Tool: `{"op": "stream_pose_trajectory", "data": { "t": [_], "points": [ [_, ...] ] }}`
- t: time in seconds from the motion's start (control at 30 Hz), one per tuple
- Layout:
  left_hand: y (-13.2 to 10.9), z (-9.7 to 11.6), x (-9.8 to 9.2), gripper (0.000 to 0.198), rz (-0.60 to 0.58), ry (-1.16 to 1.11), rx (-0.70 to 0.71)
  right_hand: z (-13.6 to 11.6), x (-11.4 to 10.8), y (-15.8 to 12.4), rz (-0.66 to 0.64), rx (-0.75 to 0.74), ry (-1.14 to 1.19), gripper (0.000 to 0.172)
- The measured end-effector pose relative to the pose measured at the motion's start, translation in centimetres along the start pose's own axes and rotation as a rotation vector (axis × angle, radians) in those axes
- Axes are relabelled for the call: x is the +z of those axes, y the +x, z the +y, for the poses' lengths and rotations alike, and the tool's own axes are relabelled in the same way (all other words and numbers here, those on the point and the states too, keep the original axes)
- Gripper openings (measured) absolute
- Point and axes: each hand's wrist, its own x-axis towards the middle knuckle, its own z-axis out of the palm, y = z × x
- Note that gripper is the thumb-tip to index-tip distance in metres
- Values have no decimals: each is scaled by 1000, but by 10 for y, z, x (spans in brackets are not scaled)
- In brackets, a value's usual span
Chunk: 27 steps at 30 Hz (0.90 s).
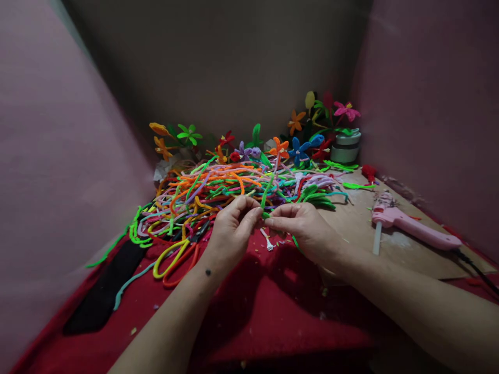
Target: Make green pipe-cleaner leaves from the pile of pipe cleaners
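Between my two hands is a green pipe cleaner point(266, 193), its upper part standing up from the fingertips. My left hand point(236, 223) pinches it between thumb and forefinger. From the other side my right hand point(302, 224) closes thumb and forefinger on its lower end; the fingertips of both hands nearly meet. Just behind them spreads a heap of many-coloured pipe cleaners point(210, 182). A small white piece point(267, 240) lies on the red cloth below the fingers. Left of my left hand rest scissors point(171, 259) with yellow and orange-red handles.
A pink glue gun point(417, 223) with a glue stick and black cord lies on a brown board point(351, 228) at right. Pipe-cleaner flowers point(299, 151) stand at the back, near a pale round pot point(345, 146). A black flat object point(105, 288) lies at left on the red cloth point(288, 322).
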Motion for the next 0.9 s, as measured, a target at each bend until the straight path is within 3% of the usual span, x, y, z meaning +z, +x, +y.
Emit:
{"op": "stream_pose_trajectory", "data": {
  "t": [0.17,0.33,0.6,0.67,0.8,0.83,0.9],
  "points": [
    [1,-11,0,8,76,352,339,-1,0,0,67,-31,-90,18],
    [1,-11,-3,8,32,428,410,-1,-1,1,74,-64,-121,21],
    [1,-5,-3,9,-18,313,215,-1,-3,1,45,-66,-264,22],
    [2,-2,-5,9,-28,221,85,-4,-4,-1,132,-163,-386,25],
    [3,4,-11,11,-106,16,-174,-12,-8,-1,395,-526,-557,13],
    [4,6,-12,12,-128,-18,-208,-14,-9,0,367,-548,-571,12],
    [5,8,-14,12,-174,-62,-245,-17,-10,2,169,-420,-557,11]
  ]
}}
